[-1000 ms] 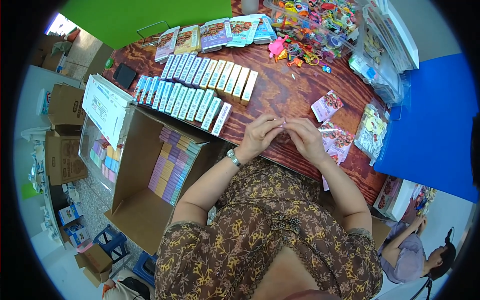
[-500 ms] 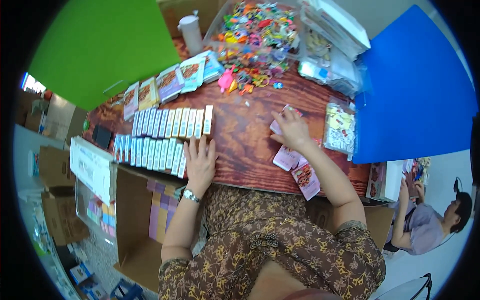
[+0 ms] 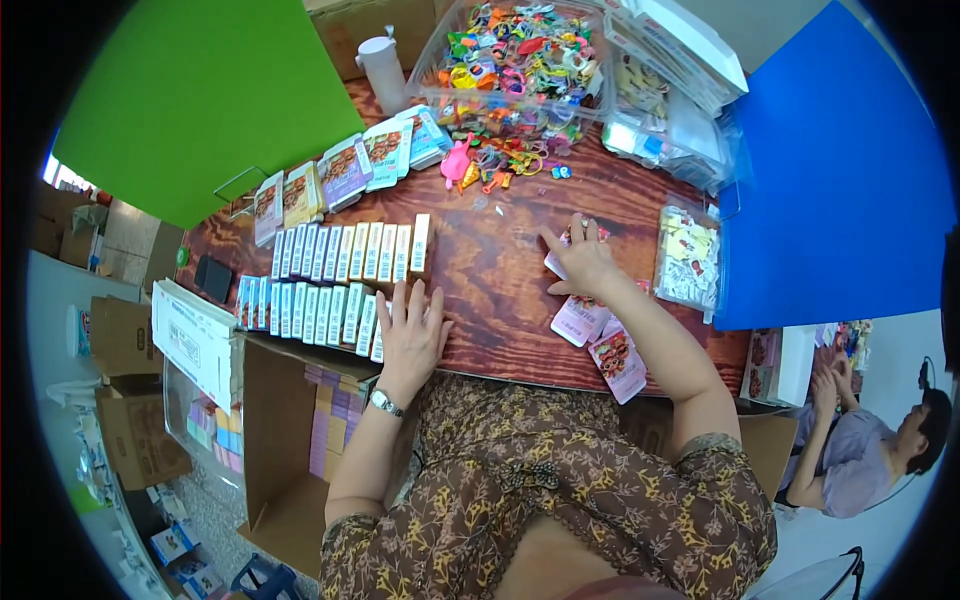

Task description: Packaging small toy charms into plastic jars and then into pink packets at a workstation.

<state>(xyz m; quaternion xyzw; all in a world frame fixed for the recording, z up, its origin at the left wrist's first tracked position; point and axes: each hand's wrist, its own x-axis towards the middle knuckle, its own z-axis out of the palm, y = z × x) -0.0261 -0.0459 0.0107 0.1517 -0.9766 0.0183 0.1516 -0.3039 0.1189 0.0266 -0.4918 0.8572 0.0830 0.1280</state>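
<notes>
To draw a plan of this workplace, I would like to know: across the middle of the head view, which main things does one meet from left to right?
Black flat object → front row of upright boxes → left hand → right hand → yellow and white pieces → blue panel.

Boxes [image 3: 345, 260] set in two rows on the table [image 3: 490, 290], at left, cards [image 3: 618, 362] spread at right, trinkets [image 3: 535, 50] piled in a tub [image 3: 530, 112] behind.

Wide view down from your head
Your left fisheye camera looks down past your chest [image 3: 590, 500] onto the nearby table [image 3: 490, 300], with your left hand [image 3: 411, 338] and right hand [image 3: 584, 264] in mid-view.
</notes>
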